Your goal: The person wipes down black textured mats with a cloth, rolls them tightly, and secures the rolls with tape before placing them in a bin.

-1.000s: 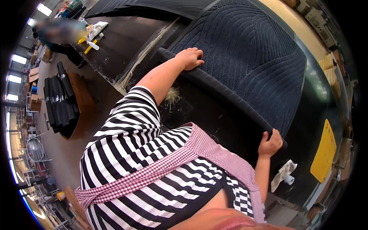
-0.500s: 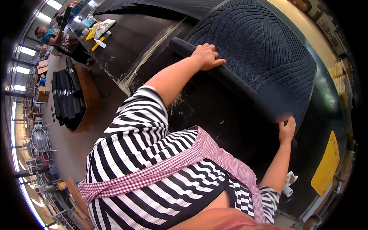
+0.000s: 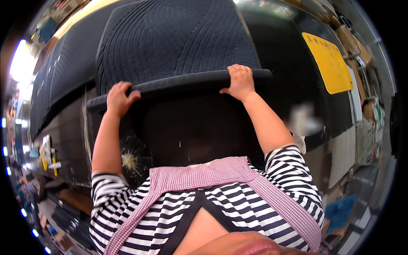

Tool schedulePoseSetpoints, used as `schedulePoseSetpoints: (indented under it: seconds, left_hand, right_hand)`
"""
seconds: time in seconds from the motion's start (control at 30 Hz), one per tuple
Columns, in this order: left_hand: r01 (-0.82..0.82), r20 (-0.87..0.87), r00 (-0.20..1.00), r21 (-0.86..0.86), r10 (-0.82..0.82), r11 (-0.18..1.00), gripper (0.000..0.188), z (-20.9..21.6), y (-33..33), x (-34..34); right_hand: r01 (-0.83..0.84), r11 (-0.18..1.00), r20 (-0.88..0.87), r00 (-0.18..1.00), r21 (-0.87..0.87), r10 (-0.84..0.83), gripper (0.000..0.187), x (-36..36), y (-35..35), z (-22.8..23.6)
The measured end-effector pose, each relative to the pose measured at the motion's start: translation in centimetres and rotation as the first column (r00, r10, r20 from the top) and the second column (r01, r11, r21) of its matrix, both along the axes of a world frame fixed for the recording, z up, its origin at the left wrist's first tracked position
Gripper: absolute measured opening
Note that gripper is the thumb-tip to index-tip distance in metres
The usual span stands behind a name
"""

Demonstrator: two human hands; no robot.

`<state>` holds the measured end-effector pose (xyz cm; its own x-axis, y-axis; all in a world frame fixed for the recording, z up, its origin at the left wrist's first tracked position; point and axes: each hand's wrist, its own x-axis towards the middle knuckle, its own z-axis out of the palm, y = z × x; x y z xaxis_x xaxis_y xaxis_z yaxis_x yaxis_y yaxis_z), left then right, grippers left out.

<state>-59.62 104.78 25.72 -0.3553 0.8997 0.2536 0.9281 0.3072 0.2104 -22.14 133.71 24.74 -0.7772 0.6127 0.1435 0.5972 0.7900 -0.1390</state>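
A dark navy mat (image 3: 182, 38) with curved, raised grooves lies across the dark worktable (image 3: 182, 123). Its near edge is rolled into a thin tube (image 3: 182, 81) that runs from left to right in front of me. My left hand (image 3: 121, 100) grips the roll near its left end, fingers curled over the top and thumb pointing inward. Toward the right end, my right hand (image 3: 241, 81) is over the roll in the same way, its thumb on the near side. The underside of the roll is hidden.
More dark grooved mats (image 3: 70, 63) lie to the left. On the right of the table are a yellow sheet (image 3: 329, 63) and a blurred white item (image 3: 304, 119). Frayed pale fibres (image 3: 129, 161) stick to the tabletop near my left forearm. Small tools and bottles (image 3: 49, 155) sit at far left.
My view has turned, so the mat now lies straight ahead. Both hands are still on the roll, with the right hand now further in from its end.
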Motion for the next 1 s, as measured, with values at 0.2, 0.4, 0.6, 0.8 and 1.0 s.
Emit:
schedulePoseSetpoints:
  seconds: [0.2, 0.4, 0.6, 0.8, 1.0]
  left_hand:
    - [-0.01, -0.093, 0.995, -0.313, -0.021, 0.95, 0.078, 1.3, 1.6, -0.9]
    - [0.042, -0.053, 0.997, -0.303, -0.061, 0.952, 0.064, 1.8, -3.0, 4.9]
    - [0.132, 0.083, 0.99, -0.32, -0.111, 0.938, 0.058, 0.0, -20.6, 16.7]
    - [-0.055, 0.243, 0.956, -0.404, 0.165, 0.913, 0.068, 5.1, -29.1, 17.7]
    - [-0.731, 0.23, 0.587, -0.262, 0.776, 0.63, 0.069, -0.6, -34.0, 13.6]
  right_hand:
    - [0.011, 0.995, 0.214, 0.977, -0.097, 0.01, 0.069, -2.6, 2.3, 2.3]
    - [-0.027, 0.997, 0.133, 0.99, -0.068, 0.036, 0.066, 4.1, -2.4, 1.9]
    - [-0.252, 0.932, -0.034, 0.967, -0.259, 0.252, 0.076, 18.1, -16.0, 2.1]
    - [0.044, 0.952, -0.043, 0.997, -0.303, -0.06, 0.063, 26.6, -15.4, 4.3]
    - [-0.207, 0.977, -0.372, 0.905, 0.043, 0.208, 0.038, 31.9, -10.0, -4.0]
